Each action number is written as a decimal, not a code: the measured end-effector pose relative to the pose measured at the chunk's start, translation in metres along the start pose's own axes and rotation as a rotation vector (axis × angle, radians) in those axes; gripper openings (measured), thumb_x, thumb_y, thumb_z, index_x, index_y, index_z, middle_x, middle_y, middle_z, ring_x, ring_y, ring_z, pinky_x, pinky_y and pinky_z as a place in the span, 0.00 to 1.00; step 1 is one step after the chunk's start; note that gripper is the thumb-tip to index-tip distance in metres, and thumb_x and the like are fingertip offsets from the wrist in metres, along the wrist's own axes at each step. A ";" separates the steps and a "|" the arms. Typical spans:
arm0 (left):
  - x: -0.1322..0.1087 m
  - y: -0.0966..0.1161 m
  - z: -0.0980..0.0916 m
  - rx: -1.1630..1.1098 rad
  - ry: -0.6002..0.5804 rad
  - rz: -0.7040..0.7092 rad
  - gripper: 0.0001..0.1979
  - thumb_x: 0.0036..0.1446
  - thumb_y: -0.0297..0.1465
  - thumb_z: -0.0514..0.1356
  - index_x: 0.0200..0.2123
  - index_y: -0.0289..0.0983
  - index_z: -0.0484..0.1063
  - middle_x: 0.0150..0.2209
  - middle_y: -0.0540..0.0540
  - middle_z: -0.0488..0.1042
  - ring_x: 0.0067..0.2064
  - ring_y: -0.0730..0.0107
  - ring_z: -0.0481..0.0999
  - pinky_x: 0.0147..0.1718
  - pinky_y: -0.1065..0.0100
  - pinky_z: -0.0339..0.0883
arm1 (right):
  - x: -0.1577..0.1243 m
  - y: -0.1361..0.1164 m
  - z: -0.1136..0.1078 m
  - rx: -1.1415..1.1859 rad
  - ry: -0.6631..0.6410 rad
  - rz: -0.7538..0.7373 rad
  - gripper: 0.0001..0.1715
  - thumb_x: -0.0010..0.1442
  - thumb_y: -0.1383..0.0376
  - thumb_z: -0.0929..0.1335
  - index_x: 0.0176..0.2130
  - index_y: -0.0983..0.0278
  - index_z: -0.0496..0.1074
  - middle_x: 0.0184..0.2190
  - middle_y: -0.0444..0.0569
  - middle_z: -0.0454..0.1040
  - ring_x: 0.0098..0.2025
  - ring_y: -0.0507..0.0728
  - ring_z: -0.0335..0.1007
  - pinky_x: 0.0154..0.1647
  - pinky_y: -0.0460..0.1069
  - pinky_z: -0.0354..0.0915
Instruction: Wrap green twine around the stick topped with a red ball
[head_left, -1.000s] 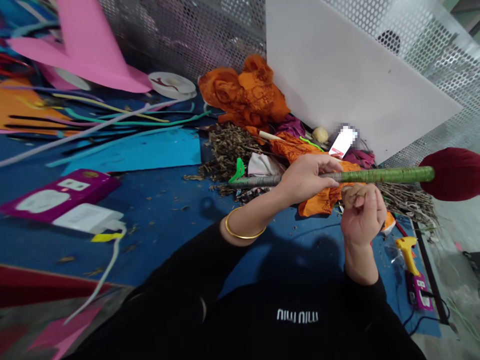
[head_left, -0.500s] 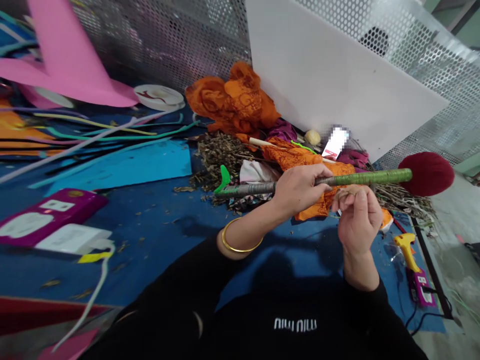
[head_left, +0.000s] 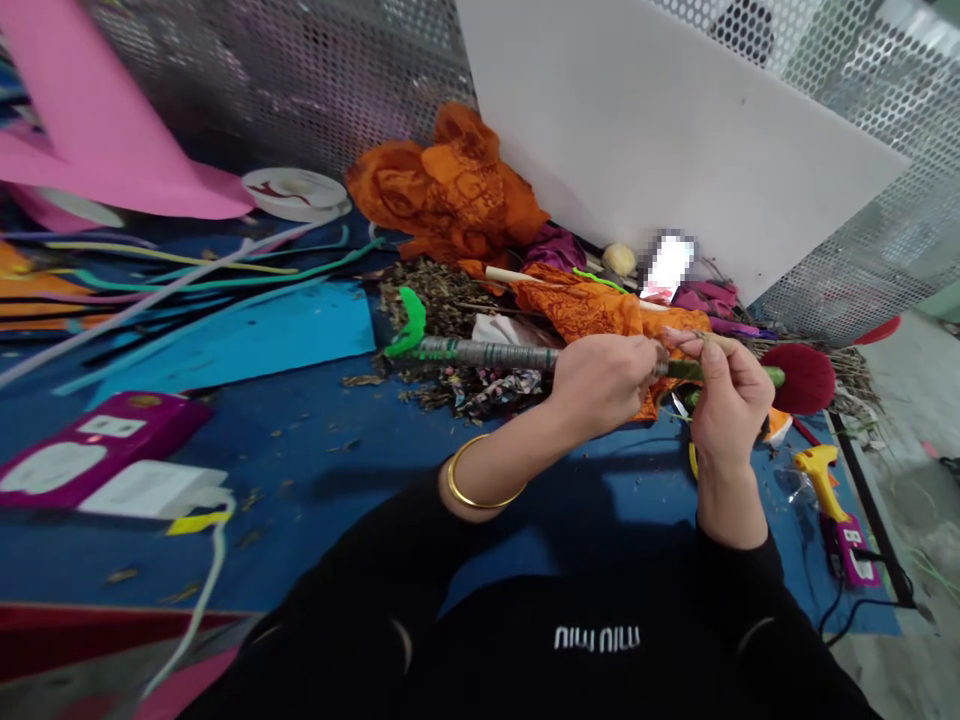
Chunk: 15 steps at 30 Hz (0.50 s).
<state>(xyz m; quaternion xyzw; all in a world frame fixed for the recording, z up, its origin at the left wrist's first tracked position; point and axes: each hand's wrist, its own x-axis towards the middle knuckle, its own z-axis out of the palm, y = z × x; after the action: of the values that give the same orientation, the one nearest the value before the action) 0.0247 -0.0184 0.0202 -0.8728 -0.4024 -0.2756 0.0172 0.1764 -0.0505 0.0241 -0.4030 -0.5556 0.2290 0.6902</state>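
While my left hand (head_left: 604,390) was closed firmly around the middle of the wrapped stick (head_left: 502,355), my right hand (head_left: 731,400) had thumb and fingers drawn into a pinch by its green stretch; what lay between them, if anything, was too small to tell. My two hands were just beside each other. The stick crossed the centre of the frame, its dark red head (head_left: 806,380) at centre right and a bright green curved piece (head_left: 410,322) at or beside its left end. Beyond it lay orange cloth (head_left: 577,298) and dried stems (head_left: 427,290) on the desk (head_left: 330,540).

As I judged it, a loosened left grip could let the stick roll, and any loose wrapping might slacken. Dipping the left end could snag it in the stems. Swinging my right arm outward might knock the yellow glue gun (head_left: 825,480) at lower right.
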 end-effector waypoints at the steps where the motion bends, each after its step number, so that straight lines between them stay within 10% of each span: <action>1: 0.000 0.001 0.001 0.017 0.018 0.032 0.08 0.62 0.27 0.60 0.40 0.37 0.80 0.33 0.44 0.83 0.35 0.59 0.83 0.27 0.65 0.61 | 0.002 0.002 -0.001 -0.013 0.014 0.003 0.11 0.67 0.59 0.72 0.34 0.60 0.82 0.37 0.46 0.86 0.43 0.58 0.85 0.53 0.57 0.80; 15: -0.001 0.000 0.010 0.179 0.206 0.366 0.22 0.77 0.28 0.45 0.55 0.40 0.78 0.35 0.48 0.82 0.33 0.64 0.78 0.30 0.61 0.63 | 0.012 0.014 -0.012 -0.164 0.111 -0.009 0.09 0.66 0.59 0.73 0.35 0.59 0.84 0.38 0.45 0.87 0.41 0.56 0.85 0.60 0.60 0.76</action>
<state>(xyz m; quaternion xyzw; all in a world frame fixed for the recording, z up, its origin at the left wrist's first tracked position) 0.0292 -0.0166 0.0118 -0.8935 -0.2562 -0.3188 0.1855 0.1928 -0.0364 0.0191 -0.4679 -0.5353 0.1569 0.6855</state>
